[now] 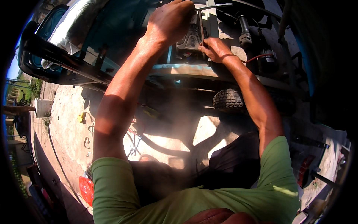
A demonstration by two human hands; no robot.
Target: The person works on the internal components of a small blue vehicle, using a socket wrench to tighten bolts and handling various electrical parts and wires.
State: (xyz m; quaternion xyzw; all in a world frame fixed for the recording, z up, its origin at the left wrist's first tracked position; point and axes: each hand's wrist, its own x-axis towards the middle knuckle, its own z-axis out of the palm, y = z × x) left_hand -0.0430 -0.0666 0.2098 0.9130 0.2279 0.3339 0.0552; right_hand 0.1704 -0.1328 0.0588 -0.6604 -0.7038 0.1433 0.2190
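At the top of the view, my left hand [172,19] is closed around a metal bar [214,6], whose bare end sticks out to the right. A thin rod [201,28] runs from beside this bar down toward me; together they look like a T-handle wrench, though the joint is partly hidden by my left hand. The fingers of my right hand [217,50] close on the rod's near end. Both hands are over a vehicle frame [186,70], above a greyish metal part [189,40] set inside it. Where the tool meets any fastener cannot be made out.
A treaded tyre [228,100] lies under the frame, right of centre. Black bars [67,61] and a blue-green panel [115,22] stand on the left. Metal tools [135,143] and a red plastic bag [86,190] lie on the ground. A red cable [257,57] runs right.
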